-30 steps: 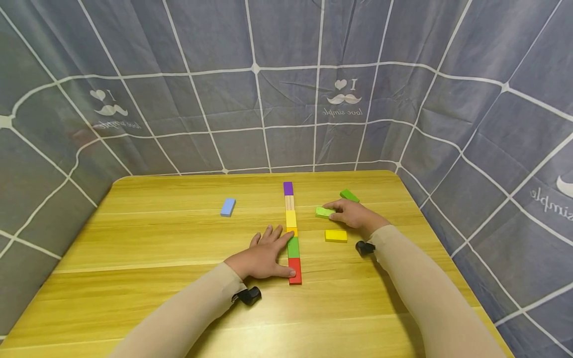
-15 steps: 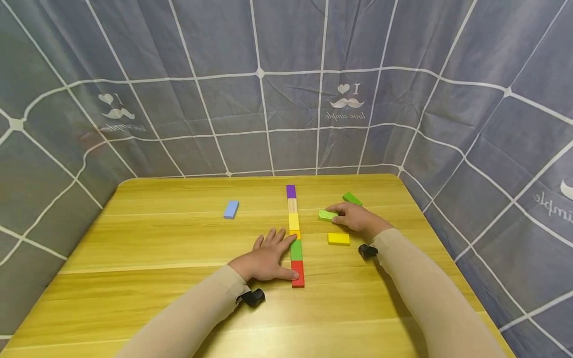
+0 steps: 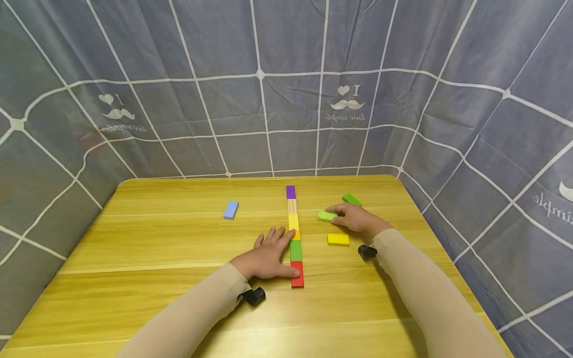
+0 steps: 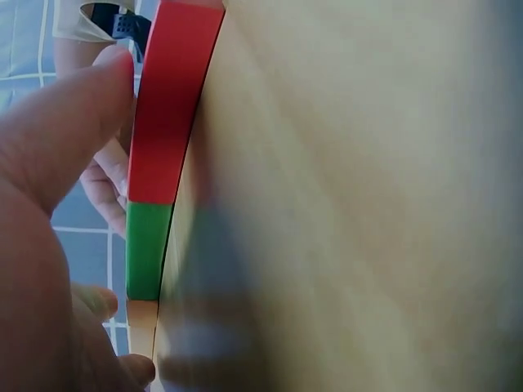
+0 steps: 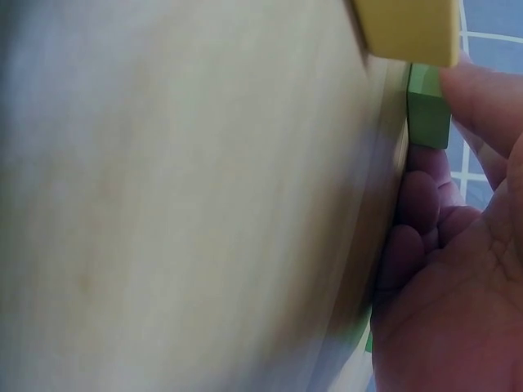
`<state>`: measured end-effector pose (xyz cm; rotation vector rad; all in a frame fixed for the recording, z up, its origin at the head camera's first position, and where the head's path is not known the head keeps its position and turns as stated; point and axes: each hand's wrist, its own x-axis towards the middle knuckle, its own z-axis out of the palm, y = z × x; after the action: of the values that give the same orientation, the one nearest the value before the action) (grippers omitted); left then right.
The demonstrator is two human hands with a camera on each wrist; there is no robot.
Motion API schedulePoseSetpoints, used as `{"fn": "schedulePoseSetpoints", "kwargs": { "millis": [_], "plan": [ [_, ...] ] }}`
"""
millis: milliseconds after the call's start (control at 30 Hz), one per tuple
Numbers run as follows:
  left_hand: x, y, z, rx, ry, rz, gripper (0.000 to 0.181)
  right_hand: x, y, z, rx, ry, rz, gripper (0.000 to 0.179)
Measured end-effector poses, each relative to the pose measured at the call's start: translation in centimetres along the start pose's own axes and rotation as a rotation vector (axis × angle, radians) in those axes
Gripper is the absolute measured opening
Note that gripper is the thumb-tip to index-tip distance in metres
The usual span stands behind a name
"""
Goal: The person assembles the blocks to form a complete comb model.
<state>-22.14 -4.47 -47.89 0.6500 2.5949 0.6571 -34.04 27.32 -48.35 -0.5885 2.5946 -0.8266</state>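
A straight row of wooden blocks runs away from me in the head view: red (image 3: 297,282), green (image 3: 296,251), orange (image 3: 297,235), yellow (image 3: 293,222), plain wood (image 3: 292,206) and purple (image 3: 290,192). My left hand (image 3: 265,259) lies spread along the row's left side. Its thumb touches the red block and its index fingertip the row near the orange one, which it partly covers. To the right of the row, my right hand (image 3: 358,218) pinches a light green block (image 3: 325,216) on the table between thumb and fingers; the right wrist view shows this block's end (image 5: 429,118).
A yellow block (image 3: 338,240) lies nearer me than the right hand, a darker green block (image 3: 351,199) just beyond it. Off to the left rests a blue block (image 3: 231,210). A grey curtain (image 3: 291,99) hangs behind the wooden table (image 3: 156,238).
The head view has shifted slightly. Both hands and the blocks stay practically where they were, the right hand still on the light green block.
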Motion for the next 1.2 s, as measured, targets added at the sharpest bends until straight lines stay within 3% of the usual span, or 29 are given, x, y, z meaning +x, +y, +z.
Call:
{"fn": "schedulePoseSetpoints", "kwargs": {
  "millis": [300,867,1033,1200],
  "plan": [
    [0.5,0.2,-0.4,0.046,-0.03,-0.029,0.119,0.0,-0.1,0.0,0.002,0.0,-0.004,0.044],
    [0.5,-0.1,-0.2,0.021,-0.037,-0.023,0.12,0.0,-1.4,-0.2,-0.139,0.031,-0.026,0.041],
    [0.4,0.0,-0.3,-0.007,-0.031,-0.011,0.121,0.5,-2.1,-0.5,-0.162,0.087,-0.04,0.038],
    [0.5,0.0,-0.2,0.026,-0.027,-0.022,0.118,1.6,-2.6,-0.8,-0.132,0.095,-0.027,0.041]
  ]
}}
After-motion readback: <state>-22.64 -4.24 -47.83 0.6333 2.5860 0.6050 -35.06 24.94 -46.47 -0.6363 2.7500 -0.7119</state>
